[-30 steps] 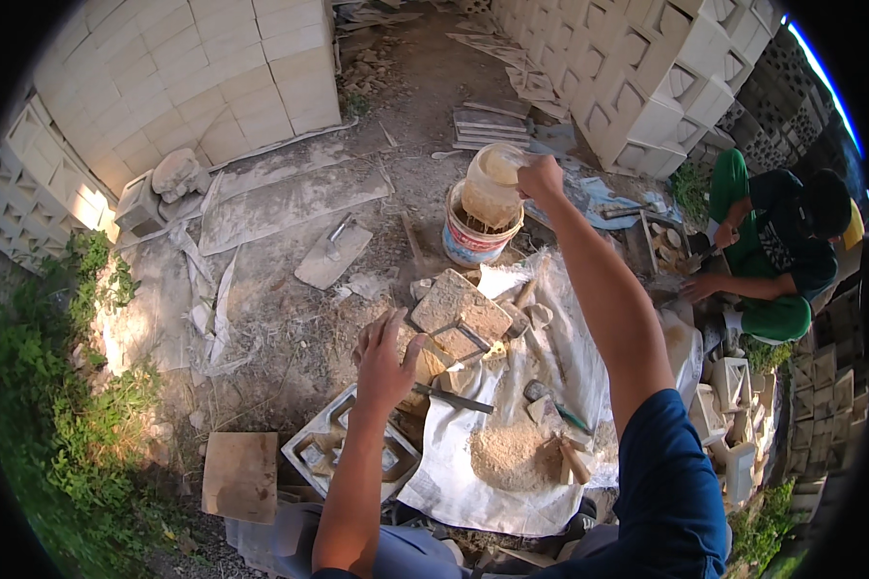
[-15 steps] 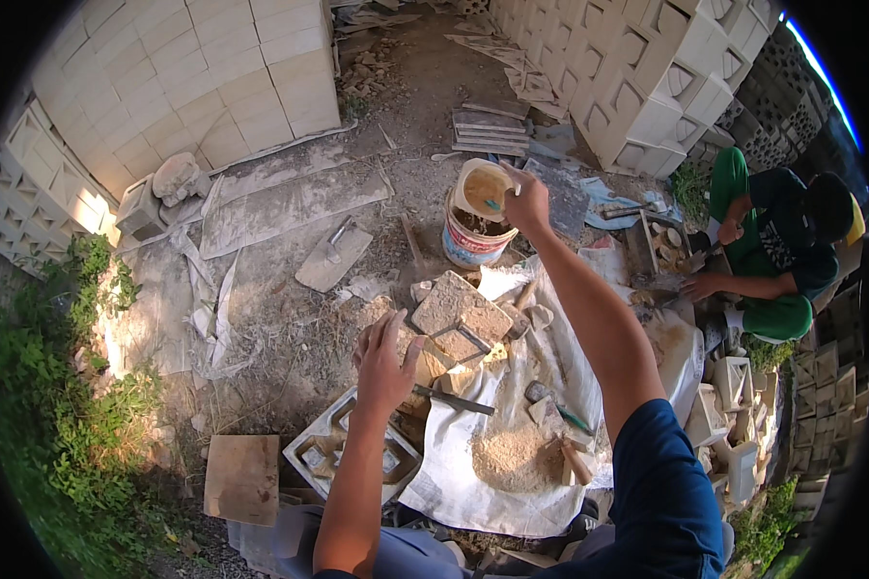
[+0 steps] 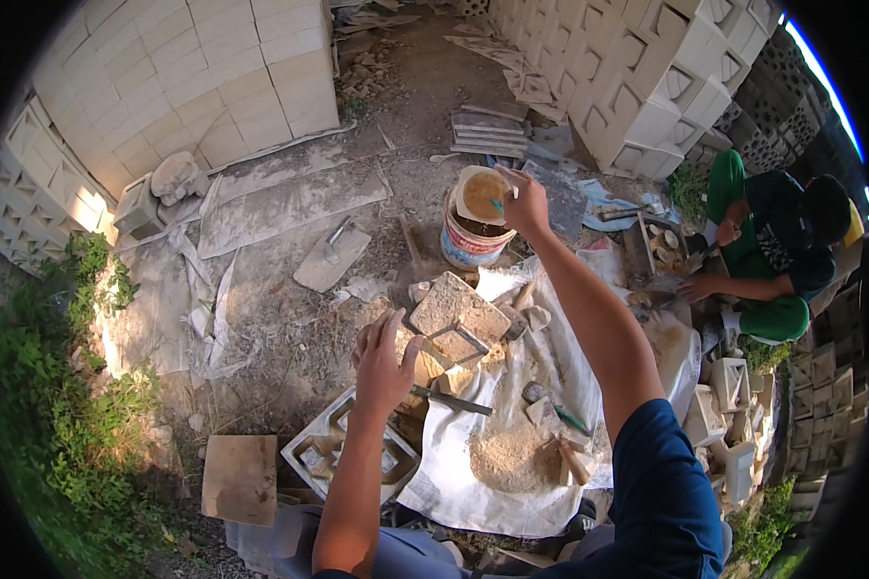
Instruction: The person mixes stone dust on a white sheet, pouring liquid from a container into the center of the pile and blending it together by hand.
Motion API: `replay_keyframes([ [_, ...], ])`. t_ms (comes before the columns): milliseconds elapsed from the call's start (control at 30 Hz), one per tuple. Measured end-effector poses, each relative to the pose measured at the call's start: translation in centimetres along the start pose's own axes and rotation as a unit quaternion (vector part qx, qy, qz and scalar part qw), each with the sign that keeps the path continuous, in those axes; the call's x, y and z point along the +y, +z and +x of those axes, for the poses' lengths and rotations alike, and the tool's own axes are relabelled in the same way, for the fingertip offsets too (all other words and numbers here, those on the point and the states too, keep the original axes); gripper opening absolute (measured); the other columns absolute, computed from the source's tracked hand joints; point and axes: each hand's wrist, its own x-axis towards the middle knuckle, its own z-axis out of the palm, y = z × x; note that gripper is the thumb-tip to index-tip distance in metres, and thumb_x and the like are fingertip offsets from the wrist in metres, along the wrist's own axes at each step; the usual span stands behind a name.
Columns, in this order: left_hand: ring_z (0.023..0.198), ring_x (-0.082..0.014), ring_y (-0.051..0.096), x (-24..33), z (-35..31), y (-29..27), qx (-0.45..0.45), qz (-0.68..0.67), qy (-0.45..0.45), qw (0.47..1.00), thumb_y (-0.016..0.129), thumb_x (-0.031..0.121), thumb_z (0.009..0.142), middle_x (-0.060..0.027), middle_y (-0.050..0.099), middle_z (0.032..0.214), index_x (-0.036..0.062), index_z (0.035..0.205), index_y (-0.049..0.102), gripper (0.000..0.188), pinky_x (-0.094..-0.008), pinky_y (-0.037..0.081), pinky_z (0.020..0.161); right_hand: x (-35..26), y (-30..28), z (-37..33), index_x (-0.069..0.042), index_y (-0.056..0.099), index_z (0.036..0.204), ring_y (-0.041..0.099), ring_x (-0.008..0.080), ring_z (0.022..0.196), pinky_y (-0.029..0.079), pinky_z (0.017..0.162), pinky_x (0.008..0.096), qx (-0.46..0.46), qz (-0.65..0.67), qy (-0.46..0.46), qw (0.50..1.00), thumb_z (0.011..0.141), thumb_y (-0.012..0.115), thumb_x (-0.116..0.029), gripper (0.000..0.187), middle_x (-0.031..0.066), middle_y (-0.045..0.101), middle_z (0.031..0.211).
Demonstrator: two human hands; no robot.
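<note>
My right hand (image 3: pixel 525 205) grips the rim of a cream plastic tub (image 3: pixel 484 197) with brownish liquid and something small and teal inside. The tub is over the mouth of a white bucket (image 3: pixel 465 253) with red and blue markings; whether they touch I cannot tell. My left hand (image 3: pixel 384 362) is raised with fingers apart, holding nothing. Nearest to it is a dusty block (image 3: pixel 451 304) with a small diamond-shaped frame (image 3: pixel 462 343) on it. Below lie a dark flat bar (image 3: pixel 459 401) and a pale patterned mould or block (image 3: pixel 309 458).
A white sheet (image 3: pixel 444 492) carries a pile of sandy powder (image 3: pixel 517 461) and a wooden-handled tool (image 3: pixel 574 463). A trowel (image 3: pixel 334 241) rests on a board at left. Another person (image 3: pixel 772 232) works at far right. Block stacks (image 3: pixel 183 87) rise behind; plants (image 3: pixel 58 415) grow at left.
The tub in my right hand has dipped slightly toward the bucket. My left hand has hardly moved.
</note>
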Motion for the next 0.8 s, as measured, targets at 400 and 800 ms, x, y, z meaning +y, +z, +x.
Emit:
replay_keyframes([
  [400,0.138,-0.0376,0.039,-1.1,-0.5,-0.7,0.005,-0.004,-0.019,1.0,0.058,0.039,0.099,-0.0126,0.047,0.148,0.0135,0.145,0.048,0.053,-0.0583,0.03,0.112,-5.1,-1.8,2.8,-0.004,0.067,0.129,0.074,0.0225,0.063,0.063,0.057,0.0349,-0.041,0.143,0.342,0.928,0.081,0.054,0.006,0.05,0.0183,0.073,0.086],
  [800,0.138,-0.0401,0.039,-0.3,-0.8,-1.4,0.028,-0.03,0.013,0.999,0.057,0.041,0.1,-0.0145,0.047,0.148,0.0122,0.144,0.048,0.054,-0.0584,0.03,0.112,-3.7,-1.4,2.0,-0.008,0.063,0.136,0.075,0.0238,0.069,0.064,0.061,0.0329,0.048,0.249,0.373,0.893,0.085,0.054,0.008,0.055,0.0186,0.073,0.103],
])
